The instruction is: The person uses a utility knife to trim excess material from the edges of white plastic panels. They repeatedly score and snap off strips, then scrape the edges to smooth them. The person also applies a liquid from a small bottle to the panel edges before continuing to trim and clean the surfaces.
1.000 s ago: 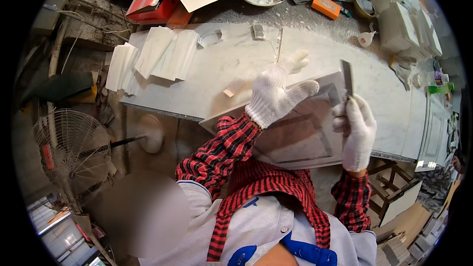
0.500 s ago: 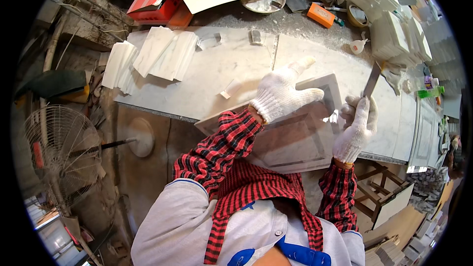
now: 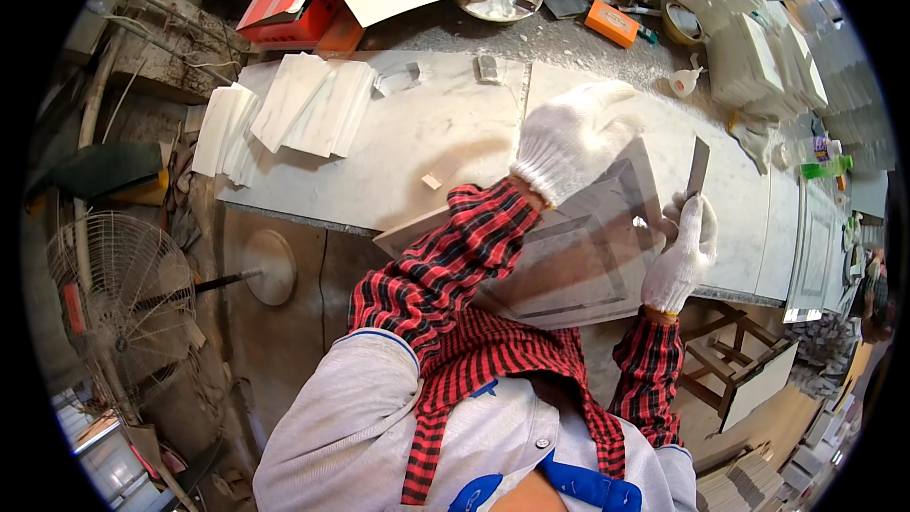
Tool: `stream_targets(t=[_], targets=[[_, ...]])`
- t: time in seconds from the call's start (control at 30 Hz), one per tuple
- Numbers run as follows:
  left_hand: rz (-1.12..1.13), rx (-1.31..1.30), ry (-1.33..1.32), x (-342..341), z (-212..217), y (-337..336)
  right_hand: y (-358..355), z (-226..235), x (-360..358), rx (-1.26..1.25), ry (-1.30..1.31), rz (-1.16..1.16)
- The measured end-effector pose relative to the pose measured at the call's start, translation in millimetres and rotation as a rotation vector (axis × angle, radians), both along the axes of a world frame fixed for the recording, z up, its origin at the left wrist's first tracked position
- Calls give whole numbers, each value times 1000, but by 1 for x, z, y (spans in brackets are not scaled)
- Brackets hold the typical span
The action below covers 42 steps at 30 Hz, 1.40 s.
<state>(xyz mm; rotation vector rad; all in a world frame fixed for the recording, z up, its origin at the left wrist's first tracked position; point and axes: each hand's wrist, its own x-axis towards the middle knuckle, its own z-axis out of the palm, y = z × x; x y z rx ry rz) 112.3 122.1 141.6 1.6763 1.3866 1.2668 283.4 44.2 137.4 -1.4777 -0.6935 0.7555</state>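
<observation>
A stone panel (image 3: 592,270) with grey border strips leans across the front edge of the workbench, its lower part close to my apron. Over its upper edge is my left hand (image 3: 573,142), in a white knitted glove. Its thumb and fingers are apart and somewhat blurred, and nothing shows in them. My right hand (image 3: 684,251), gloved alike, is closed around a flat metal scraper (image 3: 698,166) beside the panel's right edge. The scraper's blade points up and away from me; its lower end is hidden in the glove. A small stone offcut (image 3: 441,173) lies left of my left hand.
White marble tiles (image 3: 313,109) lie stacked at the left of the bench (image 3: 427,123). Behind are a red box (image 3: 289,5), a bowl of white paste (image 3: 500,5) and an orange box (image 3: 610,24). More tile stacks (image 3: 749,62) rise at right. A fan (image 3: 118,303) stands left.
My left hand has moved right and slightly away from me, over the panel's upper edge. The scraper in my right hand has turned more upright and shifted left.
</observation>
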Motion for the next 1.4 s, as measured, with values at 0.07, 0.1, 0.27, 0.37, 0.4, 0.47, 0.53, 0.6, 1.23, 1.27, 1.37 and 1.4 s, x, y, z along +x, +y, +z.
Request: stream_targets(t=[0.07, 0.1, 0.27, 0.37, 0.4, 0.47, 0.53, 0.6, 1.23, 1.27, 1.37, 1.4], targets=[[-8, 32, 36, -13, -1, -10, -10, -6, 4, -41, -41, 31], [-14, 50, 53, -21, -2, -16, -16, -9, 6, -61, -62, 44], [-196, -69, 227, -50, -14, -48, -31, -10, -11, -147, -107, 105], [-192, -130, 288, -53, -24, -53, -32, -27, -14, -77, -135, 154], [-201, -158, 277, -53, -25, -53, -30, -30, -15, -61, -146, 170], [-219, -211, 257, -51, -26, -51, -28, -36, -15, -44, -165, 209], [-203, -233, 279, -53, -30, -50, -28, -39, -14, -42, -166, 194], [-186, -241, 288, -54, -33, -50, -29, -40, -8, -62, -130, 130], [-129, -392, 317, -49, -55, -28, -212, -206, 107, 76, 922, -195], [-149, -406, 297, -49, -57, -27, -210, -204, 105, 89, 913, -205], [-195, -368, 308, -52, -60, -24, -204, -204, 96, 118, 804, -264], [-226, -407, 311, -52, -58, -22, -202, -205, 95, 138, 784, -262]])
